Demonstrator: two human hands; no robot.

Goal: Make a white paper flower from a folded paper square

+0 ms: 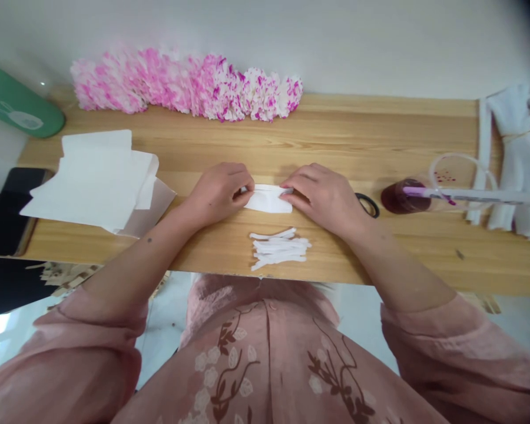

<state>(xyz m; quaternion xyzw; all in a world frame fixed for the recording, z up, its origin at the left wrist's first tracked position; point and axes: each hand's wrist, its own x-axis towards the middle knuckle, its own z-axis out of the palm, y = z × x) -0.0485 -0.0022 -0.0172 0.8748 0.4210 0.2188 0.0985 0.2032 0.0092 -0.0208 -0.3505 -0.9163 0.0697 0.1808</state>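
Observation:
A small white sheet of tissue paper (268, 200) lies on the table, its far edge folded into a narrow pleat. My left hand (221, 193) pinches the left end of that fold between thumb and fingers. At the opposite end, my right hand (320, 193) pinches the fold the same way. Nearer to me, just below the sheet, several thin white twisted strips (280, 247) sit in a loose pile.
Pink and white paper flowers (185, 82) line the wall. White sheets (92, 179), a dark phone (13, 206) and a green bottle (20, 103) stand left. On the right are a black ring (368, 205), a cup of dark red liquid (401, 197) and bundled white strips (514, 147).

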